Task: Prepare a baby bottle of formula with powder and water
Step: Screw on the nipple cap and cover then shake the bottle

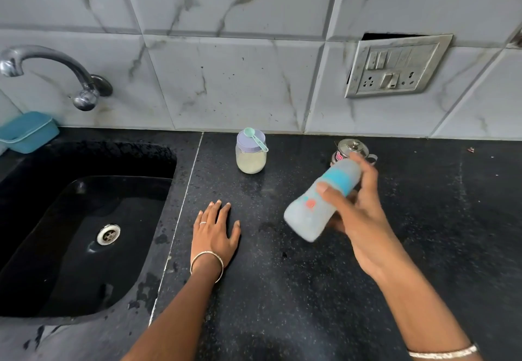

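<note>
My right hand (358, 214) grips a baby bottle (310, 214) with a blue collar, tilted above the black counter; it looks motion-blurred, with pale contents. My left hand (214, 228) lies flat on the counter, fingers spread, holding nothing. At the back of the counter stands a jar of pale powder (250, 160) with a lilac lid, and a teal scoop (255, 137) lies on that lid. A small lidded steel pot (351, 149) stands behind the bottle, partly hidden by it.
A black sink (84, 233) with a steel drain fills the left side, a chrome tap (50, 70) above it. A teal plastic tub (28, 132) sits at the sink's back left corner. A switch plate (395, 67) is on the tiled wall.
</note>
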### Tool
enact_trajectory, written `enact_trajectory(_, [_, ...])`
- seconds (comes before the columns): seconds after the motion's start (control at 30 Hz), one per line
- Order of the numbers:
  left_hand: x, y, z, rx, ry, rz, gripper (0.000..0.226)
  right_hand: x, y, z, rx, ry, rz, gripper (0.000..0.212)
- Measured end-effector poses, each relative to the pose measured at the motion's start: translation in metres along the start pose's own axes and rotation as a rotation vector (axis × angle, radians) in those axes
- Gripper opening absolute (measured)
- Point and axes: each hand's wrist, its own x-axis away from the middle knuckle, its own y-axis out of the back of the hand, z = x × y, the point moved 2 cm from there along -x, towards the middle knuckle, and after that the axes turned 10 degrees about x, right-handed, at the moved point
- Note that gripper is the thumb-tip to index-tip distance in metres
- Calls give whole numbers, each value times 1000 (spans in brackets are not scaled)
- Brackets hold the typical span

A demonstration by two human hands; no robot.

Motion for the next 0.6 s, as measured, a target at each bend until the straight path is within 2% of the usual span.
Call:
enact_trajectory(0.1, [0, 1, 0, 0, -3, -8, 61, 6, -3, 4, 198, -70, 269, 81])
enact_trajectory(0.13, [0, 1, -1, 2, -3, -8, 61, 5, -1, 5, 180, -83, 262, 81])
enact_trajectory(0.23, [1, 0, 0, 5, -4, -6, 56, -3, 7, 6, -22, -55, 27, 79])
enact_trajectory(0.27, [0, 0, 0, 7, -5, -4, 56, -4, 8, 5, -53, -38, -4, 79])
enact_trajectory(0.3, [0, 0, 0, 11, -5, -5, 56, -3, 7, 3, -21, -35, 9, 79])
enact_trajectory(0.4, [0, 1, -1, 27, -5, -28, 65, 6, 4, 4, 194, -120, 259, 80])
enact_trajectory(0.43, [0, 1, -1, 30, -5, -30, 67, 7, 5, 4, 216, -130, 290, 80])
enact_trajectory(0.5, [0, 1, -1, 31, -6, -30, 65, 4, 8, 5, 154, -91, 158, 79])
enact_trajectory(0.57, [0, 1, 0, 23, -7, -19, 60, 0, 7, 3, -24, -29, -38, 73])
enact_trajectory(0.6, [0, 1, -1, 23, -7, -17, 60, -1, 6, 0, -68, -9, -76, 72])
